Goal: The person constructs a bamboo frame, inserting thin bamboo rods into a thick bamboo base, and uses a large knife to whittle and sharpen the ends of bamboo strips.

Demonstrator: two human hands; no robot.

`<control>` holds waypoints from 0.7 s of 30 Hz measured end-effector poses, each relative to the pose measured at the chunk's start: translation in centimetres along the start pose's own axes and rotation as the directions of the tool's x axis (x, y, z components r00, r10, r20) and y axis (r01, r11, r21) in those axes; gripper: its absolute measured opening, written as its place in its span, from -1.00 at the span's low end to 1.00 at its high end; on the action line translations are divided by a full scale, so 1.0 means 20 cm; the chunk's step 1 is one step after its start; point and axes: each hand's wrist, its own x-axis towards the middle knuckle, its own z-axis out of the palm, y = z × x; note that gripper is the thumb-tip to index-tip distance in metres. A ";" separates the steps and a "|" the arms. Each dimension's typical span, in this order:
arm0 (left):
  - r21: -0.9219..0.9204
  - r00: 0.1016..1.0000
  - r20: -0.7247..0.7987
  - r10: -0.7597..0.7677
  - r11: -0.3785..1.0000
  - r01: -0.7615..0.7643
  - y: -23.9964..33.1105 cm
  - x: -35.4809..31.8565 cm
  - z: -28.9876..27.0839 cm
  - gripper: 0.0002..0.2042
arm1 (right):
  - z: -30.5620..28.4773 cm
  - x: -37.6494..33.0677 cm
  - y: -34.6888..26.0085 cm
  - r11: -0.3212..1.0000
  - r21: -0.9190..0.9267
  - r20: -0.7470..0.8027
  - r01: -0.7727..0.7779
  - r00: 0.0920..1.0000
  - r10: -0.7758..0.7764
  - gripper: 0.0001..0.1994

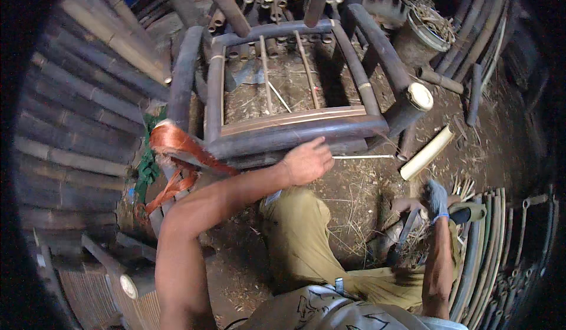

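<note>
In front of me stands a dark bamboo chair frame [277, 134], with two thin slats [306, 68] across its seat opening and pale strips along the near rail. My left hand [309, 162] is bare and lies against the near side of that front rail, its fingers loosely extended and holding nothing. Low on the right, my right hand [436, 198] wears a grey-blue glove, its fingers curled. A dark, flat blade-like piece [404, 236] lies just below it; whether the hand grips it is unclear. A split pale bamboo piece [427, 153] lies just beyond the glove.
Orange plastic ribbon [171, 138] hangs at the frame's left corner, beside green cloth [147, 165]. Bamboo poles [65, 135] line the left side, and bamboo strips [489, 241] stand at lower right. A bucket of shavings [421, 35] stands far right. Shavings litter the ground.
</note>
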 end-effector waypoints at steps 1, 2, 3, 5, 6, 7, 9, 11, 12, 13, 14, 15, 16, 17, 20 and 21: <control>0.174 0.998 0.043 0.035 0.984 -0.042 0.02 0.06 0.06 -0.58 | -0.24 0.05 0.26 0.787 -0.608 -0.198 -0.098 0.980 -0.031 -0.64; 0.358 0.987 0.162 -0.021 0.933 -0.039 0.01 -0.05 0.15 -0.56 | -0.11 0.00 0.12 0.755 -0.649 -0.351 -0.090 0.917 -0.192 -0.57; 0.514 0.971 0.236 -0.048 0.854 -0.082 0.01 -0.07 0.19 -0.55 | -0.11 -0.04 0.05 0.704 -0.707 -0.419 -0.064 0.840 -0.344 -0.45; 0.313 0.910 0.413 -0.041 0.945 -0.099 0.01 -0.06 0.06 -0.65 | -0.02 -0.21 -0.22 0.702 -0.699 -0.474 0.140 0.644 -0.600 -0.33; 0.141 0.863 0.505 -0.022 0.988 -0.058 0.01 -0.04 -0.04 -0.70 | 0.08 -0.34 -0.43 0.714 -0.643 -0.431 0.277 0.640 -0.636 -0.29; 0.019 0.846 0.531 -0.053 0.999 0.050 0.03 -0.03 -0.13 -0.73 | 0.20 -0.46 -0.65 0.711 -0.571 -0.390 0.410 0.627 -0.674 -0.24; -0.167 0.836 0.519 -0.180 0.938 0.305 0.08 -0.02 -0.36 -0.78 | 0.41 -0.67 -0.93 0.701 -0.305 -0.164 0.644 0.690 -0.705 -0.17; -0.319 0.885 0.345 -0.314 0.847 0.425 0.09 -0.05 -0.51 -0.79 | 0.58 -0.75 -1.14 0.608 0.020 0.100 0.794 0.603 -0.791 -0.08; -0.397 0.920 0.195 -0.340 0.830 0.391 0.05 -0.09 -0.57 -0.79 | 0.62 -0.76 -1.22 0.683 0.191 0.237 0.705 0.643 -0.729 -0.10; -0.461 0.929 0.043 -0.367 0.818 0.344 0.01 -0.13 -0.61 -0.77 | 0.66 -0.77 -1.29 0.744 0.342 0.374 0.574 0.644 -0.668 -0.12; -0.562 0.919 -0.111 -0.379 0.787 0.257 -0.05 -0.19 -0.61 -0.77 | 0.70 -0.75 -1.35 0.790 0.460 0.512 0.406 0.606 -0.610 -0.15; -0.643 0.879 -0.257 -0.401 0.750 0.155 -0.12 -0.27 -0.62 -0.76 | 0.72 -0.72 -1.39 0.851 0.438 0.640 0.291 0.563 -0.522 -0.27; -0.615 0.839 -0.302 -0.452 0.765 0.191 -0.20 -0.35 -0.63 -0.79 | 0.73 -0.68 -1.44 0.905 0.385 0.751 0.183 0.507 -0.422 -0.39; -0.590 0.790 -0.337 -0.512 0.769 0.246 -0.26 -0.47 -0.65 -0.80 | 0.75 -0.72 -1.50 0.851 0.434 0.573 0.294 0.639 -0.513 -0.66; -0.682 0.593 -0.316 -0.741 0.612 0.401 -0.42 -0.71 -0.63 -0.79 | 0.62 -0.55 -1.66 0.824 0.397 0.299 0.404 0.793 -0.532 -0.75; -0.680 0.524 -0.267 -0.809 0.543 0.492 -0.45 -0.74 -0.65 -0.78 | 0.59 -0.45 -1.69 0.821 0.379 0.196 0.427 0.830 -0.522 -0.75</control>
